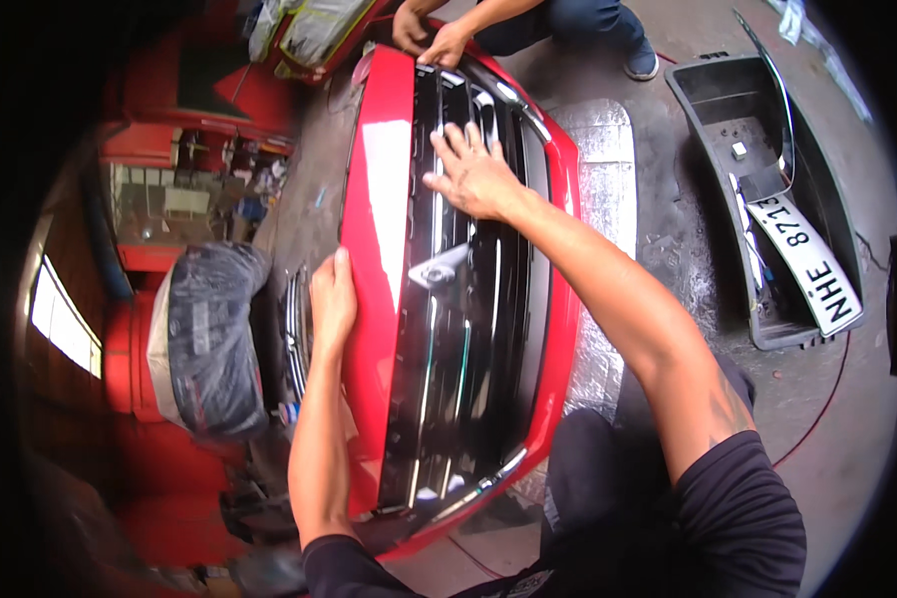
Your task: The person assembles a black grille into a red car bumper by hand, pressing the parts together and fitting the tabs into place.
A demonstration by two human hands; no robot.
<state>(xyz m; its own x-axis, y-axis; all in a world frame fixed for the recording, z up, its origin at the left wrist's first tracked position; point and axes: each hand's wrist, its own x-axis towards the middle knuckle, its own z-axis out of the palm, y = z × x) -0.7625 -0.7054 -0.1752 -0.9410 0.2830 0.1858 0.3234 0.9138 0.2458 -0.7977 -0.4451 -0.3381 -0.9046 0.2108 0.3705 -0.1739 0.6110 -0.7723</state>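
Note:
A red car front bumper [381, 209] with a glossy black grille [448, 399] stretches before me from top to bottom of the view. A silver emblem [441, 267] sits at the grille's middle. My left hand [334, 294] is closed round the bumper's left edge, thumb uppermost; its fingers are partly hidden. My right hand [471, 177] lies with fingers spread over the upper part of the grille. At the far end, another person's hands [434, 42] touch the bumper's top.
A grey plastic bin [708, 90] at right holds a white licence plate [805, 261] and a thin curved strip. Silvery sheeting [608, 159] lies on the floor beside the bumper. A plastic-wrapped round bundle [212, 339] and a red car body [174, 498] are at left. A red hose [817, 424] runs along the floor.

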